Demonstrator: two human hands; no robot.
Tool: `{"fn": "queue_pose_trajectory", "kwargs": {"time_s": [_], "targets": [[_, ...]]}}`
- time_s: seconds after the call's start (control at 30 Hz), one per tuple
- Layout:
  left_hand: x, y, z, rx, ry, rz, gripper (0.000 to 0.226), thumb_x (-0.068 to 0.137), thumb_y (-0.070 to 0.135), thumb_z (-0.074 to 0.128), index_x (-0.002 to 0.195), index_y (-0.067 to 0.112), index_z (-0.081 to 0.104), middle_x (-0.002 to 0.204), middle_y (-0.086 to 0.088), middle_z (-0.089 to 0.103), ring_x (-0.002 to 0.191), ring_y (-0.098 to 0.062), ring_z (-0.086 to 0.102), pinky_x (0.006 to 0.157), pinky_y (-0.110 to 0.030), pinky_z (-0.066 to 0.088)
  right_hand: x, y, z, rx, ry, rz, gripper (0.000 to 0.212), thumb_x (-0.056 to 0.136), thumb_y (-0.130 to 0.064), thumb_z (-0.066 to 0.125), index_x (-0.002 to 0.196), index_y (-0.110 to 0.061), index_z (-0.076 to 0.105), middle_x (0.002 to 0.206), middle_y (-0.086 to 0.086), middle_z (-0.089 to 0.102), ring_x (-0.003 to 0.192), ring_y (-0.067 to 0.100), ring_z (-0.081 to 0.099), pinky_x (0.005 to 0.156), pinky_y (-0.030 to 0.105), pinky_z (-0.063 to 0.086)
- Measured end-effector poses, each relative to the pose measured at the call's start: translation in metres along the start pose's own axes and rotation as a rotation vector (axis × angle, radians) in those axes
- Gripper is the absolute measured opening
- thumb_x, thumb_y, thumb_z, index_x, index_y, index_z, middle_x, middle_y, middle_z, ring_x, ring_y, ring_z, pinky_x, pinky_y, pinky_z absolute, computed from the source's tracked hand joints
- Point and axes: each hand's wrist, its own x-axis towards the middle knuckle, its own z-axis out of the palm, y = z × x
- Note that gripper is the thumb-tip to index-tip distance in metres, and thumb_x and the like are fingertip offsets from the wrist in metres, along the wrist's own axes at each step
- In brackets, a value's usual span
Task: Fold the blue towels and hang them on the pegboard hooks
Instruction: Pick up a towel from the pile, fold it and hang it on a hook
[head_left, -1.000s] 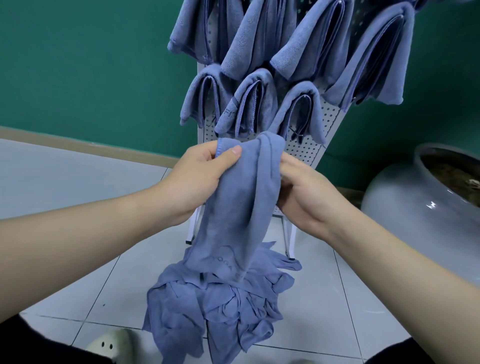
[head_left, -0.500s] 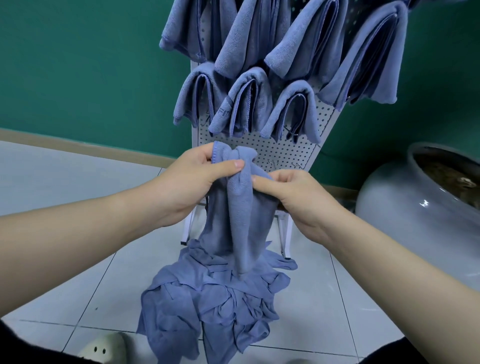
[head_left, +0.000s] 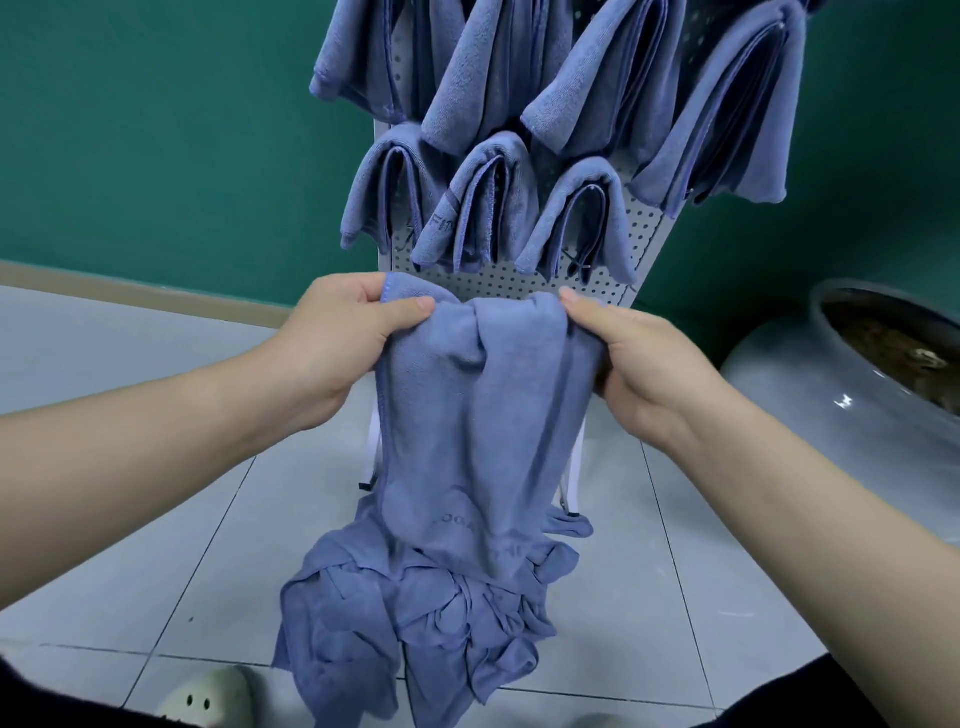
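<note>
Gripping one blue towel, left hand and right hand.

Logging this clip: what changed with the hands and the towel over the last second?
The right hand moved outward, spreading the held towel wider along its top edge. The left hand kept its pinch on the other corner. The hung towels and floor pile are unchanged.
</note>
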Motion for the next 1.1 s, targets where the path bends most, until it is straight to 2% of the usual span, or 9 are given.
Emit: {"fn": "queue_pose_trajectory", "kwargs": {"time_s": [0.13, 0.2, 0.3, 0.37, 0.53, 0.67, 0.87, 0.97, 1.1], "targets": [[0.009, 0.002, -0.014, -0.034, 0.175, -0.010, 0.016, 0.099, 0.008, 0.064, 0.106, 0.009, 0.078, 0.101, -0.006, 0.080, 0.089, -0.016, 0.075, 0.085, -0.031, 0.060, 0.018, -0.007, -0.023, 0.114, 0.087, 0.075, 0.029, 0.088, -0.028, 0.080, 0.109, -0.009, 0.077, 0.103, 0.007, 0.080, 0.092, 0.020, 0.077, 0.080, 0.033, 0.062], [0.015, 0.001, -0.022, -0.034, 0.233, -0.010, 0.015, 0.099, 0.010, 0.064, 0.104, 0.010, 0.079, 0.100, -0.005, 0.080, 0.091, -0.017, 0.075, 0.087, -0.033, 0.060, 0.023, -0.011, -0.034, 0.141, 0.112, 0.082, 0.038, 0.087, -0.030, 0.081, 0.118, -0.009, 0.076, 0.108, 0.006, 0.079, 0.100, 0.020, 0.076, 0.086, 0.034, 0.061], [0.021, 0.002, -0.031, -0.021, 0.278, 0.006, 0.010, 0.098, 0.013, 0.066, 0.097, 0.013, 0.077, 0.096, -0.003, 0.080, 0.089, -0.017, 0.075, 0.091, -0.037, 0.060, 0.027, -0.017, -0.044, 0.144, 0.133, 0.067, 0.033, 0.087, -0.033, 0.081, 0.115, -0.015, 0.078, 0.111, 0.002, 0.079, 0.106, 0.019, 0.075, 0.097, 0.038, 0.058], [0.022, 0.004, -0.033, -0.006, 0.279, 0.027, 0.010, 0.098, 0.013, 0.067, 0.095, 0.014, 0.076, 0.095, -0.003, 0.079, 0.087, -0.016, 0.074, 0.093, -0.039, 0.059, 0.028, -0.019, -0.047, 0.126, 0.132, 0.074, 0.030, 0.087, -0.035, 0.080, 0.111, -0.017, 0.078, 0.111, 0.002, 0.079, 0.104, 0.019, 0.075, 0.099, 0.041, 0.057], [0.023, 0.007, -0.033, 0.038, 0.296, 0.039, 0.013, 0.098, 0.021, 0.068, 0.092, 0.015, 0.077, 0.099, -0.006, 0.078, 0.087, -0.018, 0.070, 0.099, -0.047, 0.058, 0.031, -0.021, -0.052, 0.124, 0.087, 0.112, 0.040, 0.091, -0.032, 0.076, 0.125, -0.012, 0.074, 0.117, 0.004, 0.077, 0.111, 0.022, 0.073, 0.103, 0.042, 0.055], [0.020, 0.008, -0.032, 0.035, 0.245, -0.001, 0.019, 0.100, 0.029, 0.066, 0.092, 0.015, 0.075, 0.096, -0.005, 0.076, 0.081, -0.016, 0.067, 0.091, -0.041, 0.059, 0.029, -0.022, -0.053, 0.076, 0.078, 0.124, 0.016, 0.094, -0.025, 0.072, 0.105, -0.014, 0.075, 0.101, 0.004, 0.078, 0.092, 0.020, 0.073, 0.095, 0.038, 0.057], [0.022, 0.008, -0.036, 0.030, 0.240, -0.004, 0.017, 0.101, 0.027, 0.065, 0.101, 0.015, 0.077, 0.092, 0.002, 0.077, 0.072, -0.007, 0.069, 0.068, -0.022, 0.060, 0.033, -0.021, -0.054, 0.148, 0.149, 0.186, 0.037, 0.091, -0.027, 0.076, 0.125, -0.012, 0.073, 0.119, 0.005, 0.076, 0.106, 0.022, 0.074, 0.090, 0.036, 0.059], [0.025, 0.007, -0.038, 0.006, 0.234, -0.018, 0.019, 0.101, 0.024, 0.064, 0.107, 0.012, 0.077, 0.098, 0.000, 0.078, 0.076, -0.008, 0.071, 0.068, -0.021, 0.059, 0.033, -0.020, -0.055, 0.247, 0.162, 0.237, 0.026, 0.091, -0.027, 0.076, 0.113, -0.013, 0.075, 0.108, 0.004, 0.079, 0.090, 0.019, 0.078, 0.073, 0.033, 0.063], [0.027, 0.007, -0.040, -0.023, 0.223, -0.025, 0.018, 0.102, 0.024, 0.062, 0.105, 0.014, 0.077, 0.104, -0.003, 0.079, 0.085, -0.013, 0.072, 0.079, -0.029, 0.058, 0.033, -0.017, -0.055, 0.223, 0.131, 0.235, 0.011, 0.095, -0.023, 0.071, 0.099, -0.012, 0.071, 0.075, 0.000, 0.074, 0.077, 0.016, 0.071, 0.080, 0.033, 0.057]]}}
